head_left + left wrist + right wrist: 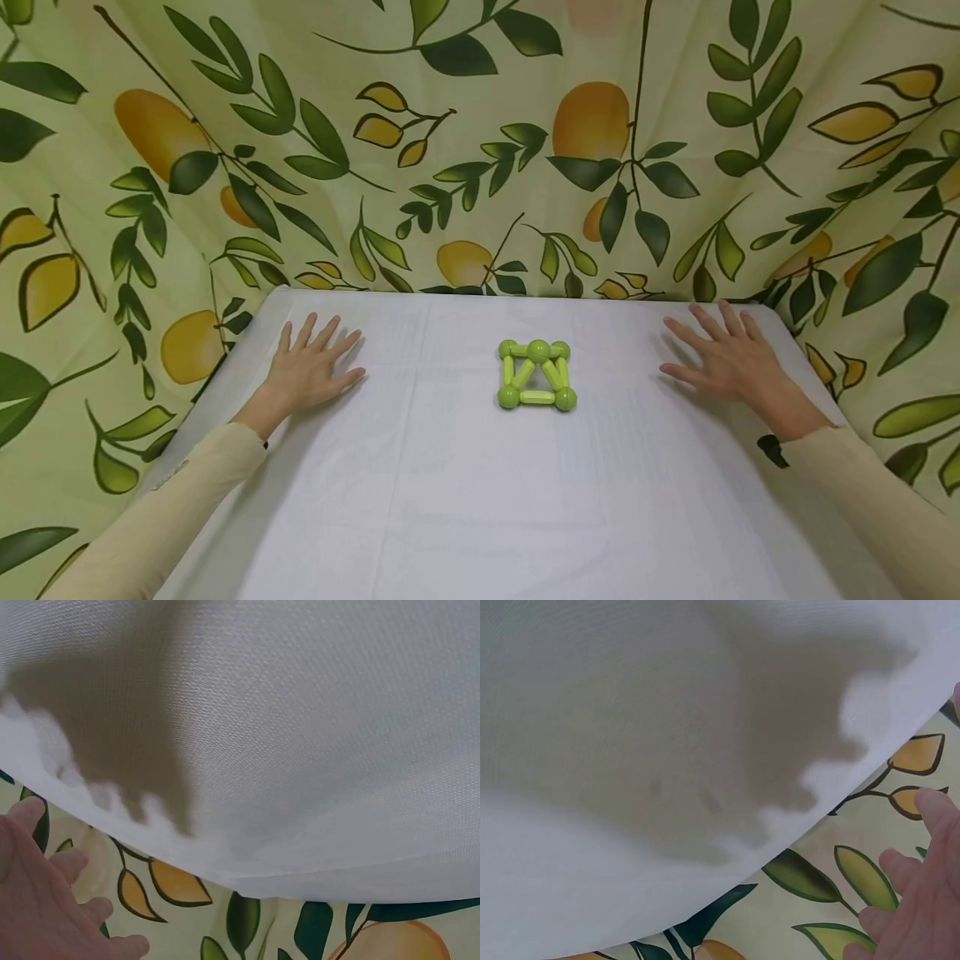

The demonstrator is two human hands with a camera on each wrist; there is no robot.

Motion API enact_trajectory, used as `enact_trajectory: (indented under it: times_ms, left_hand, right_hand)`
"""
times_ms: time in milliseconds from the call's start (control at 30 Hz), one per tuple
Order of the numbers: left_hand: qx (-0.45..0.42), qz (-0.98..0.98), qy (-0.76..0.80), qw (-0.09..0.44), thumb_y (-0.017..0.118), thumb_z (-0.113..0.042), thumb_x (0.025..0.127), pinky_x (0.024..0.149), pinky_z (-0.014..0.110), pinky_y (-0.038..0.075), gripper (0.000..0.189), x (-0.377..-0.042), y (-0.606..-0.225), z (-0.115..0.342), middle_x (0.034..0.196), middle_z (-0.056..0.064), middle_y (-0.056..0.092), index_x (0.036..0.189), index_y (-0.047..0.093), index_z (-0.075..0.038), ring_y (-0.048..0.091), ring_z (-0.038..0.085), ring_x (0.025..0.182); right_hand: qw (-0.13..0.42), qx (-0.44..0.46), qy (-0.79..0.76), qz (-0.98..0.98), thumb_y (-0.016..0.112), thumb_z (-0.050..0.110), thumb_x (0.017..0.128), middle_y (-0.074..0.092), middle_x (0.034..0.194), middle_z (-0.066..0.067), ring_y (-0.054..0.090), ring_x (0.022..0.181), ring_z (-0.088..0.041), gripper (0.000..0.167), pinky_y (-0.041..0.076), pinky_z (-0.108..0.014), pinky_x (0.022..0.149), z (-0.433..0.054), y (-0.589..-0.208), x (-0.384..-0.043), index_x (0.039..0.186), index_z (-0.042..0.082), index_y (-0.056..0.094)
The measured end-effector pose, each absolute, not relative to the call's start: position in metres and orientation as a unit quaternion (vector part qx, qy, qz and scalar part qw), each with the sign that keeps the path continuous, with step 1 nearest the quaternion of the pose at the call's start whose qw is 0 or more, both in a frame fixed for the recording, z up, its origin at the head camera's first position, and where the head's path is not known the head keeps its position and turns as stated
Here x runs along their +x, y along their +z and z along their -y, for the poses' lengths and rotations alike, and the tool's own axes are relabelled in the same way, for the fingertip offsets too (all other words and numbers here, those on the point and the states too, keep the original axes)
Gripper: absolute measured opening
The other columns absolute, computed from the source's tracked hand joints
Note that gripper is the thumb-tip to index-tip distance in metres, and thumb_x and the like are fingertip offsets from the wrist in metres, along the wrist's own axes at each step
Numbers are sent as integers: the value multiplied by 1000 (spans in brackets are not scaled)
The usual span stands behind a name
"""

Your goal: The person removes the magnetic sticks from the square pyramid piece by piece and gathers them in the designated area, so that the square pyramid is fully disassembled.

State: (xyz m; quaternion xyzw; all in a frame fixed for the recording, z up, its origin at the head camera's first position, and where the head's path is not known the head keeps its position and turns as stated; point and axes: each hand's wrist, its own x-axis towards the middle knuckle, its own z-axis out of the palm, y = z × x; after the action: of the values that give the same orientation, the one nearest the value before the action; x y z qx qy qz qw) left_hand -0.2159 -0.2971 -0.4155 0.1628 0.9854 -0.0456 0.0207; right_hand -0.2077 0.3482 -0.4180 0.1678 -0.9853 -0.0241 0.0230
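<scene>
A small pyramid-like frame of light green rods and balls (538, 351) sits on the white-covered table (480, 500), a little right of centre in the head view. To its left is my left hand (311, 367), palm down with fingers spread and holding nothing. My right hand (726, 360) is spread in the same way on the other side, well apart from the frame. Both cast shadows on the cloth. In the left wrist view, the left hand (41, 900) shows at the lower left corner; the right hand (922, 900) appears at the lower right of its own wrist view.
A curtain (480, 100) printed with oranges and green leaves hangs behind the table and along both sides. The table's far edge (420, 295) runs just beyond the fingertips. Light sleeves cover both forearms, and a dark band (772, 451) shows at the right wrist.
</scene>
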Motion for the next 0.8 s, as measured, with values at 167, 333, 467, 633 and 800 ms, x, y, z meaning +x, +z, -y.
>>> enact_trajectory:
  times_ms: [167, 333, 467, 633, 800]
  left_hand:
    - [164, -985, -45, 23, 45, -63, 100, 112, 68, -8, 75, -216, -415, 296, 164, 22, 19, 158, 37, -16, 1, 49, 149]
    - [165, -985, -39, 28, 45, -62, 100, 112, 69, -5, 75, -216, -414, 296, 163, 23, 21, 158, 38, -15, 5, 50, 148]
    - [182, -983, 11, 24, 46, -58, 103, 112, 70, 8, 71, -218, -415, 294, 159, 25, 30, 155, 41, -10, 18, 52, 145]
    - [234, -956, 175, 33, 57, -41, 104, 107, 61, 34, 58, -226, -417, 282, 144, 25, 50, 145, 50, 1, 46, 45, 131]
    - [253, -908, 329, 62, 68, -24, 100, 100, 53, 46, 45, -235, -415, 253, 134, 22, 59, 134, 58, 4, 59, 40, 119]
  right_hand:
    - [21, 166, -22, 986, 54, 70, 93, 24, 159, -28, 11, 142, -60, 86, 5, -71, 111, -348, -419, -208, 158, 17, 36]
    - [0, 162, -10, 987, 52, 71, 94, 22, 159, -30, 8, 142, -61, 87, 3, -71, 111, -346, -418, -210, 159, 17, 32]
    - [-16, 173, 39, 984, 55, 66, 96, 26, 157, -33, 15, 140, -62, 86, 10, -72, 110, -341, -413, -214, 159, 13, 31]
    - [-42, 202, 198, 958, 64, 50, 99, 39, 151, -30, 35, 136, -52, 77, 27, -68, 107, -321, -406, -221, 154, 4, 39]
    - [-28, 233, 336, 912, 75, 29, 96, 59, 135, -23, 60, 118, -37, 58, 46, -54, 99, -295, -408, -231, 142, 1, 54]
